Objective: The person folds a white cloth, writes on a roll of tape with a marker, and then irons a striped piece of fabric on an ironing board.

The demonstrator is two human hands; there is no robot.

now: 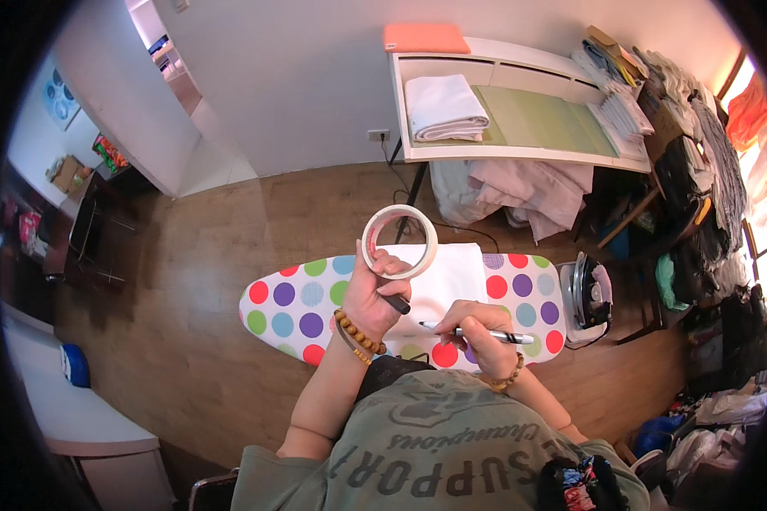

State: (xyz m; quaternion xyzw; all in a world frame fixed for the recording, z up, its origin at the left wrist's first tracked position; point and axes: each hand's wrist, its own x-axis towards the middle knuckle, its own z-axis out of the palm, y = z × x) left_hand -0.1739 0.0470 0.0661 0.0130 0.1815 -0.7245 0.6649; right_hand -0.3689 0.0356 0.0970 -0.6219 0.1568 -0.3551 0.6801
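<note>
- White tape on a roll [431, 249] is held up near the middle of the frame by the left hand [377, 294], the ring gripped at its lower edge.
- A short black cap [396, 303] is also held in the left hand, below the roll.
- A marker pen [507, 338] is pinched between the fingers of the right hand [483, 337], just right of centre, its tip pointed left; whether the cloth is touched by it cannot be told.
- The two hands are held apart, each closed on its own load.
- Beaded bracelets [360, 330] are worn on the left wrist.
- White cloth [452, 272] is spread beneath the hands, over an ironing board [264, 300] covered in coloured dots.
- An iron [590, 294] is rested at the board's right end.
- Folded white fabric [445, 106] is stacked on a white desk [520, 155], upper right of centre.
- An orange box [426, 38] is set on the desk's back edge.
</note>
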